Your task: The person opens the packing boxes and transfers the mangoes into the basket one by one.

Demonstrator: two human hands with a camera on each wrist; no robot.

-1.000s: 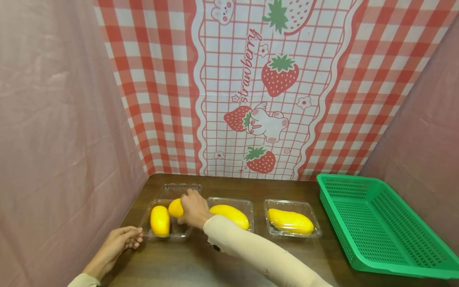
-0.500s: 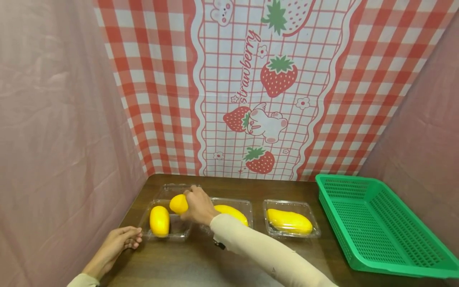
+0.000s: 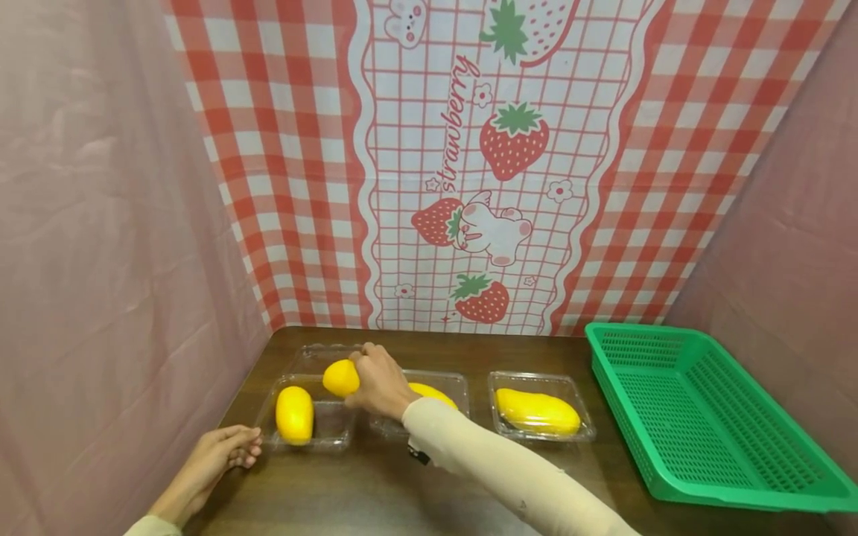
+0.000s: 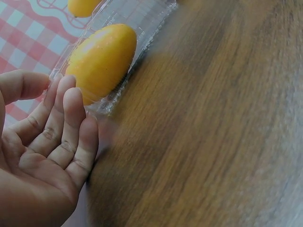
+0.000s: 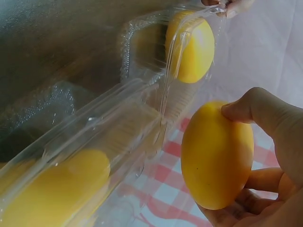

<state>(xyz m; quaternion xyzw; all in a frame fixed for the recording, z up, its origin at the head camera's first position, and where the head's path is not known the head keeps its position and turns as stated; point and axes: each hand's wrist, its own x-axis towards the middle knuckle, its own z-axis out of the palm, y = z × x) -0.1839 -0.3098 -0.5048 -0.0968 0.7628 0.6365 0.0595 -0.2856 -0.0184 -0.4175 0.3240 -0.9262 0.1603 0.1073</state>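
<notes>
My right hand [image 3: 382, 381] grips a yellow mango [image 3: 341, 378], raised above the back of an open clear plastic container [image 3: 335, 424]. The right wrist view shows that mango [image 5: 218, 153] between thumb and fingers. A second mango [image 3: 294, 415] lies in the left part of this container, whose lid is folded back behind it. At the container's left edge, my left hand [image 3: 214, 458] pinches the rim between thumb and fingertips; the left wrist view has these fingers [image 4: 73, 106] close beside the mango [image 4: 104, 59] inside.
A middle clear container [image 3: 464, 383] holds yellow fruit, partly hidden by my right arm. Further right stands a closed clear container [image 3: 583, 391] with yellow mangoes [image 3: 538, 412]. A green plastic basket [image 3: 620, 417] sits at the table's right side. Checked cloth [image 3: 308, 223] hangs behind.
My right hand has lifted the mango and drawn it slightly to the right, away from the mango in the container. The left hand has stayed at the rim.
</notes>
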